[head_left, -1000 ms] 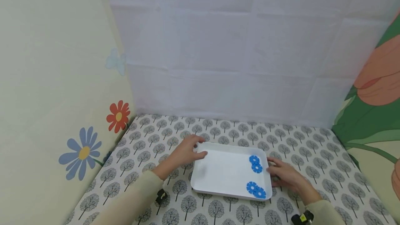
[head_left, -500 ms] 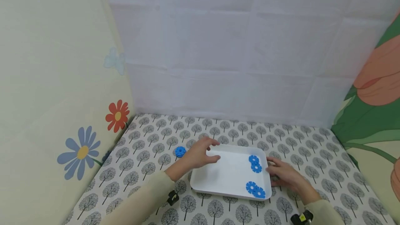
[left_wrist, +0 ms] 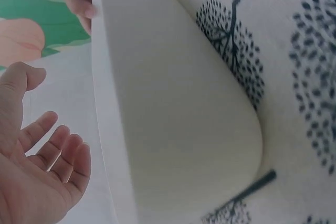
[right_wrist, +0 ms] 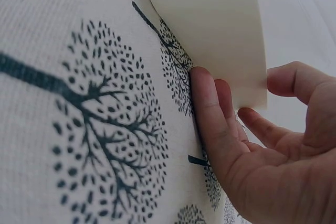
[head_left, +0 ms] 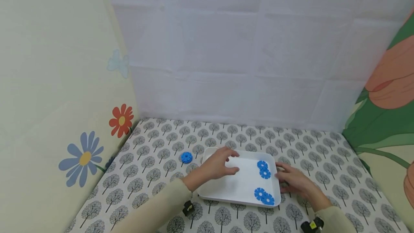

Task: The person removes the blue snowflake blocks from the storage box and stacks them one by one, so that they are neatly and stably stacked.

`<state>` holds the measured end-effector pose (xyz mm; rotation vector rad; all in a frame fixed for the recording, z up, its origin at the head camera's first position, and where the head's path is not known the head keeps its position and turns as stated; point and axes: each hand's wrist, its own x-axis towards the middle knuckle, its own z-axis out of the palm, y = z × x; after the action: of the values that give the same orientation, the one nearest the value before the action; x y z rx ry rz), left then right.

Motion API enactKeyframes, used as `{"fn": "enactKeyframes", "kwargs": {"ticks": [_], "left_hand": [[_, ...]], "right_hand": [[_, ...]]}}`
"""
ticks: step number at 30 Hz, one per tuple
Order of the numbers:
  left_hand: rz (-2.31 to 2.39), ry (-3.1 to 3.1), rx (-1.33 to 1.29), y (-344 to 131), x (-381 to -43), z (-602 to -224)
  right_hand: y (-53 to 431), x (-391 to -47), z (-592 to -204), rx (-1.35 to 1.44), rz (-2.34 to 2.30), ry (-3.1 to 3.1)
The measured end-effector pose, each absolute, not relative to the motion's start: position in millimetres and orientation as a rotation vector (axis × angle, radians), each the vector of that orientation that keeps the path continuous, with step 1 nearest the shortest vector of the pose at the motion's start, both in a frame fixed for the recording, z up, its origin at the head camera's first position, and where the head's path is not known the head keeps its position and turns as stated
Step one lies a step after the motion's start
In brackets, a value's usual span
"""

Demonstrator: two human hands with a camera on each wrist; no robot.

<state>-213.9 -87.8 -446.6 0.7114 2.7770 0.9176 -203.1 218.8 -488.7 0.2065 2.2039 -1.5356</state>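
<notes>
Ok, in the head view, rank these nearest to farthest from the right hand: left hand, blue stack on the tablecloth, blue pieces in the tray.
1. Blue pieces in the tray, at its right end.
2. Left hand, over the tray.
3. Blue stack on the tablecloth, left of the tray.

A shallow white tray (head_left: 244, 184) lies flat, round-cornered. At its right end lie a far pair (head_left: 264, 172) and a near pair (head_left: 263, 196) of overlapping blue notched discs; another blue piece (head_left: 186, 159) lies outside, left
</notes>
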Motion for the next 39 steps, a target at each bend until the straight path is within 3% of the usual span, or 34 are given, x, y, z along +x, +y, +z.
{"fn": "enactKeyframes", "kwargs": {"ticks": [39], "left_hand": [[0.812, 2.56, 0.77, -31.1, -201.6, -480.9]], "right_hand": [[220.7, -203.6, -486.7, 0.218, -1.545, 2.166]]}}
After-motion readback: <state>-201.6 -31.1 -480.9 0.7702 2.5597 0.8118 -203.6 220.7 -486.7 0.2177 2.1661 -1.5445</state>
